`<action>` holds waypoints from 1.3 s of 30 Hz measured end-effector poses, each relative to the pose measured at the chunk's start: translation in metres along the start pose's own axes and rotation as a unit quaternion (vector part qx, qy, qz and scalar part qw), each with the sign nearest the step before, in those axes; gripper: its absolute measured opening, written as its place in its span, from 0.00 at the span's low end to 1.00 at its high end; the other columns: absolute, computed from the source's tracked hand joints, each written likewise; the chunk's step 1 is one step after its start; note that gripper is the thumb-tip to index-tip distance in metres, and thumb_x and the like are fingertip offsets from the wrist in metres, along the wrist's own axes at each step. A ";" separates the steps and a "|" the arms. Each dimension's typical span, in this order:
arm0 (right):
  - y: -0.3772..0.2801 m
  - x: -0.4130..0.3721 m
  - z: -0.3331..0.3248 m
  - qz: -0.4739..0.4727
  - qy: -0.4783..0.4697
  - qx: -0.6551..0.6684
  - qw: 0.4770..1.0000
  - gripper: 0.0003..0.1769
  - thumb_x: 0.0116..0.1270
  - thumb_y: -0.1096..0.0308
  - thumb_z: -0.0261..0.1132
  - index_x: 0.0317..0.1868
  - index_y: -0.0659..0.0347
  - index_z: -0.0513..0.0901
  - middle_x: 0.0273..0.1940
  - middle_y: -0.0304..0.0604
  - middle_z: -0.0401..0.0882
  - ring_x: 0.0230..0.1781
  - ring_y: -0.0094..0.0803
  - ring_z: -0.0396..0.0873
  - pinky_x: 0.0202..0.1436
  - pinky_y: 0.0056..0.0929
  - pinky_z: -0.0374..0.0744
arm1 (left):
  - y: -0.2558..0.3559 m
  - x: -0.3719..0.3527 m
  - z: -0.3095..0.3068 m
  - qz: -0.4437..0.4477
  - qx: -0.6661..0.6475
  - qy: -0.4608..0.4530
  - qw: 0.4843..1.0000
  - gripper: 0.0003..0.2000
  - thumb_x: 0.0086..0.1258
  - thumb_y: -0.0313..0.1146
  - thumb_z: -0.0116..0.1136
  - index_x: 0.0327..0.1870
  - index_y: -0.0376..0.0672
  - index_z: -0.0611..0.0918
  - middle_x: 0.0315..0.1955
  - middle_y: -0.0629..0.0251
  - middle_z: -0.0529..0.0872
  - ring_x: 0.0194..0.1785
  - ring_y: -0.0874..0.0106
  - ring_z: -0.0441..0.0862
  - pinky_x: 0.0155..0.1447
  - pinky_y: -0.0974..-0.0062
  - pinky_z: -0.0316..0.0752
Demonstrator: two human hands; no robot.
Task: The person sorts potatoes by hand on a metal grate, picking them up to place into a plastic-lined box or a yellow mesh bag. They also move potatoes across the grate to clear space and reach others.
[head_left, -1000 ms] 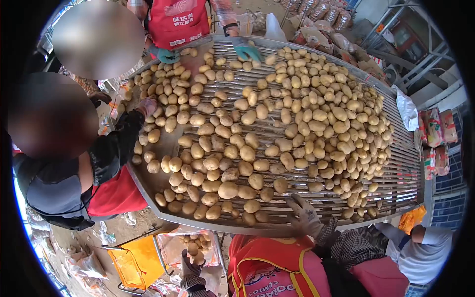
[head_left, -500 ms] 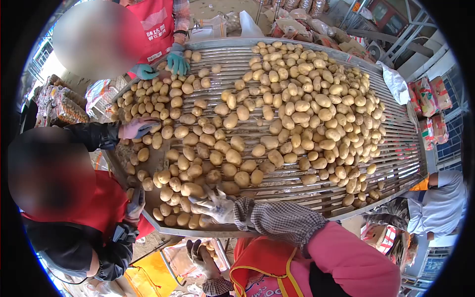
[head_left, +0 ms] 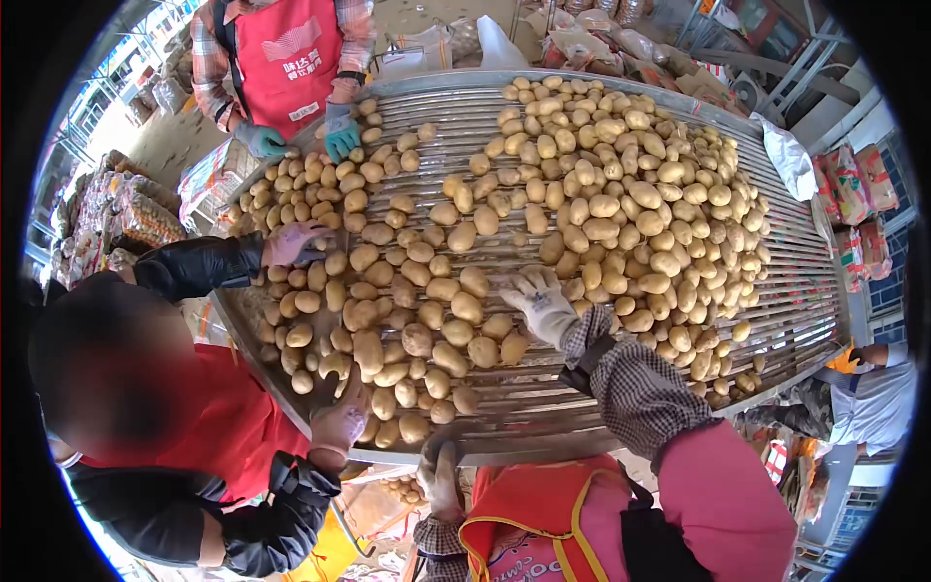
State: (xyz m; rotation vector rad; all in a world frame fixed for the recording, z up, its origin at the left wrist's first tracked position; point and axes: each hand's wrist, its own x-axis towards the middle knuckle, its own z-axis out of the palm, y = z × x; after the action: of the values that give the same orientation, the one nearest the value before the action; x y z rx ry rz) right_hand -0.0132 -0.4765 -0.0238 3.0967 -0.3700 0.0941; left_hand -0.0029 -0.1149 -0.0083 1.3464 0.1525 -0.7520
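My right hand (head_left: pixel 539 305), in a whitish work glove with a checkered cuff, is over the slatted metal table (head_left: pixel 543 419). Its fingers are stretched out beside the large heap of potatoes (head_left: pixel 648 221), and no potato shows in it. At the table's front rim is my left hand (head_left: pixel 442 477), also gloved, with darker fingertips. Its fingers point towards the rim and are too unclear to show whether they hold anything. Left of my right hand, more potatoes (head_left: pixel 417 339) are spread over the slats.
At the left, a co-worker in a red apron (head_left: pixel 254 419) has one gloved hand (head_left: pixel 294 243) and another gloved hand (head_left: pixel 339 417) among the potatoes. Across the table stands a second co-worker in a red apron (head_left: pixel 289 70). A white sack (head_left: pixel 786 160) hangs over the right rim.
My right hand has moved up and right, away from the front-left potatoes. My left hand has risen to the front rim. The left co-worker's nearer hand has moved right and now reaches over the potatoes.
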 end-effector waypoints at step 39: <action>-0.071 0.026 -0.005 0.112 -0.114 0.262 0.952 0.30 0.58 0.56 0.73 0.61 0.54 0.79 0.55 0.49 0.78 0.52 0.49 0.79 0.57 0.49 0.75 | -0.001 0.027 0.039 -0.306 -0.400 -0.200 0.841 0.31 0.76 0.62 0.49 0.66 0.44 0.76 0.50 0.62 0.81 0.56 0.59 0.76 0.48 0.67 0.77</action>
State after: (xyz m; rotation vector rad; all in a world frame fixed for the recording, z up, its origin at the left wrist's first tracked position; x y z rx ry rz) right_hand 0.0284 -0.4129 -0.0177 3.5800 -0.8306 -0.1978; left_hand 0.0049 -0.1614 -0.0129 0.2980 0.5171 -1.3053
